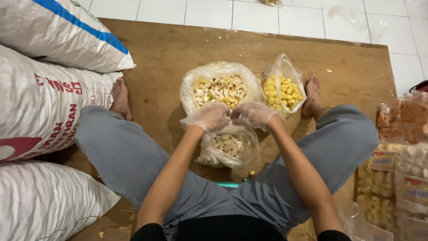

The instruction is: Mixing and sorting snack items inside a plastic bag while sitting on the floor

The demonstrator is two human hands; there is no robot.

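I sit on a wooden board (178, 49) with my legs spread. Both hands wear thin clear plastic gloves. My left hand (209, 117) and my right hand (252, 114) meet at the mouth of a small clear plastic bag (228, 149) holding pale snack pieces, pinching its top edge between them. Just beyond my hands stands a larger open plastic bag (218, 89) full of mixed pale and brown snack pieces. To its right is a smaller open bag of yellow snack chunks (284, 91).
Three big white woven sacks (40, 102) are stacked at the left. Packed snack bags with labels (401, 178) pile up at the right. White floor tiles (267, 18) lie beyond the board. My bare feet (120, 98) rest on the wood.
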